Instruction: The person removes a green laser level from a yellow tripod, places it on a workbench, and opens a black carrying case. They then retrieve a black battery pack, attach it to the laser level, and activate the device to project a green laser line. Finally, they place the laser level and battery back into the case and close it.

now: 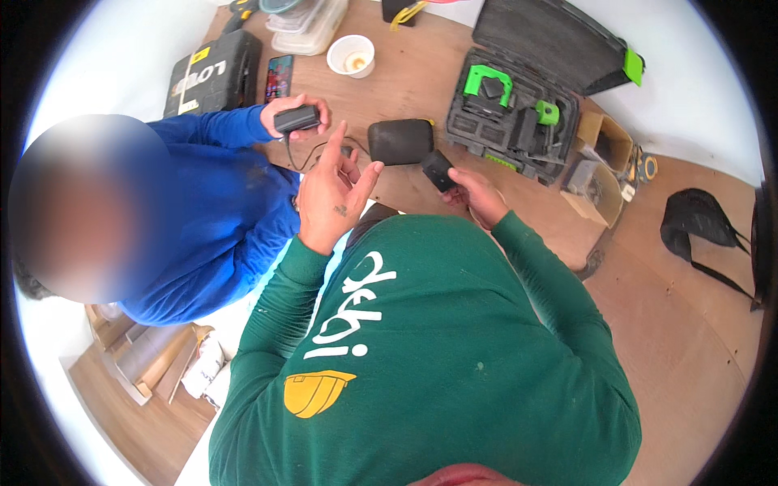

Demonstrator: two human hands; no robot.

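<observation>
My left hand (328, 198) is raised over the near side of the table, index finger and thumb stretched apart, with nothing seen in its palm. Something dark shows partly behind its fingers; I cannot make out what. My right hand (480, 196) grips a small black block-shaped device (438, 171) by its near end. Between the hands, a black zip case (401, 142) lies on the wooden table (405, 85), close to the block. On the left, a co-worker in a blue sweatshirt (219, 198) holds a black box-shaped device (297, 119) with a thin cable hanging from it.
An open black tool case (519, 113) with green parts lies at the back right, beside cardboard boxes (596, 174). At the back left are a closed black case (212, 77), a phone (279, 78), a white bowl (351, 57) and plastic containers (308, 24). A black bag (701, 223) lies far right.
</observation>
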